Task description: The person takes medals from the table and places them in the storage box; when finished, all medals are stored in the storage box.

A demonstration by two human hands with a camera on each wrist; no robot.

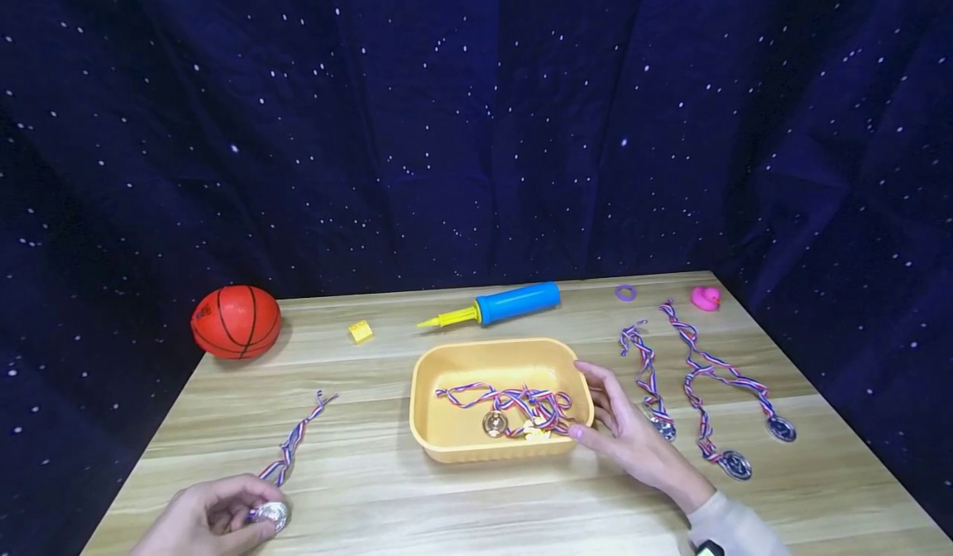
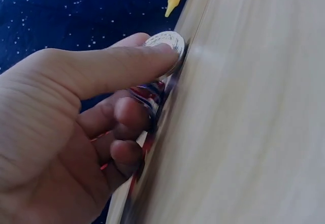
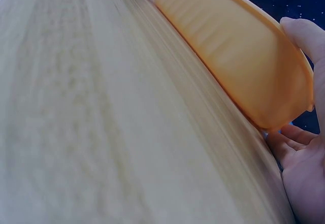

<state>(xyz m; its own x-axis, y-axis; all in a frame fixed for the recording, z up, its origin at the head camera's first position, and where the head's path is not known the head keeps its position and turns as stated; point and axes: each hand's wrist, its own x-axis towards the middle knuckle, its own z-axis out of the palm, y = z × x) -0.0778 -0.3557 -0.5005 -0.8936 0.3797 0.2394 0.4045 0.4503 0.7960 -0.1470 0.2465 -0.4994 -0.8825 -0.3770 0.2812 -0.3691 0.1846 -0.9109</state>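
Near the table's front left, my left hand [image 1: 216, 515] pinches a silver medal [image 1: 270, 516] between thumb and fingers. Its red, white and blue ribbon [image 1: 294, 442] trails back across the wood; in the left wrist view the medal [image 2: 172, 42] is at the tabletop. My right hand [image 1: 625, 428] holds the right end of a yellow-orange plastic basin [image 1: 428, 390], thumb at the rim and the fingers round the end wall. Inside the basin lie a bronze-coloured medal [image 1: 495, 424], a gold one [image 1: 536, 432] partly covered, and tangled ribbons [image 1: 543, 407].
Right of the basin lie silver medals [image 1: 735, 464] with ribbons. Along the back are a red ball [image 1: 237, 322] with black lines, a yellow block [image 1: 361, 332], a blue and yellow hand pump [image 1: 517, 304], a purple ring [image 1: 625, 293] and a pink rubber duck [image 1: 705, 298].
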